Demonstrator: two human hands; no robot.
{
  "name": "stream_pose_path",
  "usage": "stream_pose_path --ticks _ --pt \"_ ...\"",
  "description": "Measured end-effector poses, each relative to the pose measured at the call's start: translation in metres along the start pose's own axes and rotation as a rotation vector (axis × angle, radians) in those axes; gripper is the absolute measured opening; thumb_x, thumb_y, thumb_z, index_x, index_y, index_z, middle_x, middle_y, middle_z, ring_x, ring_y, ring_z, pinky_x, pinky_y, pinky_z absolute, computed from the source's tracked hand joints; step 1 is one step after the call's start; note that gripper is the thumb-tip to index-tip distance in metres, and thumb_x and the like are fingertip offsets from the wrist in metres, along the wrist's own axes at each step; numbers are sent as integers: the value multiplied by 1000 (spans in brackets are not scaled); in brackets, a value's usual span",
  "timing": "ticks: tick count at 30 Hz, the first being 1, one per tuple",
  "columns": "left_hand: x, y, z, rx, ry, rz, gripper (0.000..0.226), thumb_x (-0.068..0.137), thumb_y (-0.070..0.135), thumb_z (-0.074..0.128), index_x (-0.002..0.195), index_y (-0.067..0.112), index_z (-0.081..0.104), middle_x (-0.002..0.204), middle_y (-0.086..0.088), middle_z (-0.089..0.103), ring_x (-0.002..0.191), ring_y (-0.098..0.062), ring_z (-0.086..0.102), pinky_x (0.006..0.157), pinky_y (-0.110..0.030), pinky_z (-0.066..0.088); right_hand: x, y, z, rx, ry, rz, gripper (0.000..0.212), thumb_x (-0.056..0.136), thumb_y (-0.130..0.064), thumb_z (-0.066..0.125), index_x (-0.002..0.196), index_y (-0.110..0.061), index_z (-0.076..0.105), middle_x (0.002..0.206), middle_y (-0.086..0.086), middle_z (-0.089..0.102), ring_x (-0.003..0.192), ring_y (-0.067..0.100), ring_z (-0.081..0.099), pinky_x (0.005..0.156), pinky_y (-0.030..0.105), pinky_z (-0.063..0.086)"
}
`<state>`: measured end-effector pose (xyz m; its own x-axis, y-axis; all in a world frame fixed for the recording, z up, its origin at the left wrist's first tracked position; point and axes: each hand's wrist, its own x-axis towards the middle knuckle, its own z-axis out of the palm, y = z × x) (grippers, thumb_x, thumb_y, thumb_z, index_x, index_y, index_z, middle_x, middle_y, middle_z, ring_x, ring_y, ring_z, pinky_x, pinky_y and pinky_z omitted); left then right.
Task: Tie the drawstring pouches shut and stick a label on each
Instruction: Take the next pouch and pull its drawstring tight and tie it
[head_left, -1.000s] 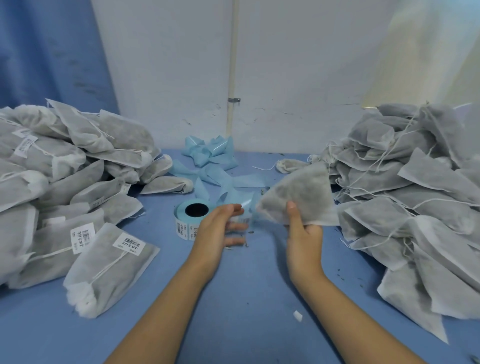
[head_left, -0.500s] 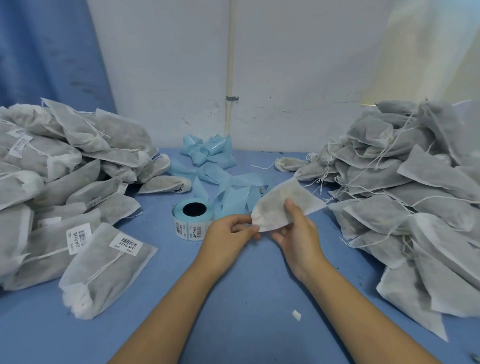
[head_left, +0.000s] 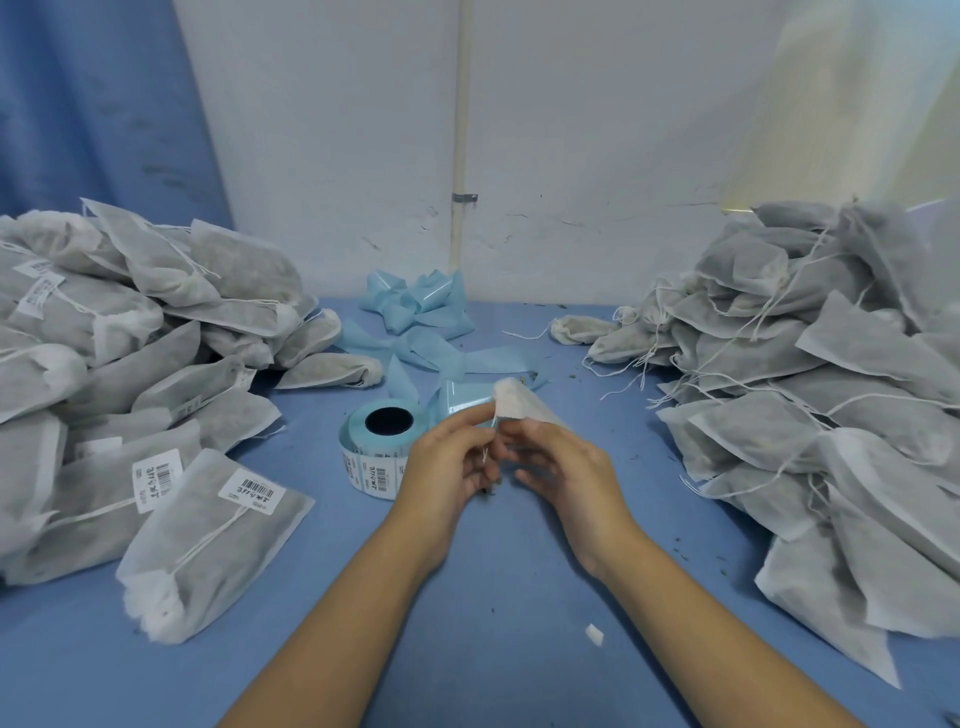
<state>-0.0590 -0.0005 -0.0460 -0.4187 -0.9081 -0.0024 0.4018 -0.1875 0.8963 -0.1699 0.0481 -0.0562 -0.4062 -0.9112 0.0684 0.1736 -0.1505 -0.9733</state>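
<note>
Head view, looking down over a blue tabletop (head_left: 493, 597). Both hands meet at centre, raised a little above the surface. The left hand (head_left: 452, 462) has its fingers curled and pinches the drawstring (head_left: 485, 457) at the gathered mouth of a pouch (head_left: 519, 402); a short white end of string hangs between its fingers. The right hand (head_left: 566, 467) is curled round the neck of the same pouch, whose grey body slopes away behind its knuckles, so most of the pouch is hidden. Whether a knot is made cannot be told. Just left of the hands a label roll (head_left: 374, 447) lies on its side on the tabletop, barcoded labels showing on its outer wrap. Behind it, loose coils of pale blue backing strip (head_left: 415, 332) trail toward the wall. Left side: a heap of labelled pouches (head_left: 130, 338), strings drawn, white barcode stickers on several; the nearest pouch (head_left: 208, 545) lies flat at the heap's front edge with its sticker on top. Right side: a heap of unlabelled pouches (head_left: 831, 364), strings loose and tangled. A small white scrap (head_left: 594, 634) lies on the tabletop beside the right forearm. Dark crumbs are scattered near the right heap.
</note>
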Motion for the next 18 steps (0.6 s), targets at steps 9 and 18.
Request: stream_pose_path --ticks 9,18 --pt "-6 -5 7 294 -97 43 40 88 -9 41 110 16 63 47 -2 42 43 -13 37 47 -23 30 -1 1 3 110 46 61 9 85 -6 64 84 2 66 73 18 60 73 30 53 79 40 44" --pt "-3 -10 10 213 -69 -84 47 82 -16 31 103 14 61 46 5 26 42 -9 22 41 -19 16 8 -2 3 429 139 311 8 87 -6 58 89 -8 66 71 0 71 71 8 61 70 17 45"
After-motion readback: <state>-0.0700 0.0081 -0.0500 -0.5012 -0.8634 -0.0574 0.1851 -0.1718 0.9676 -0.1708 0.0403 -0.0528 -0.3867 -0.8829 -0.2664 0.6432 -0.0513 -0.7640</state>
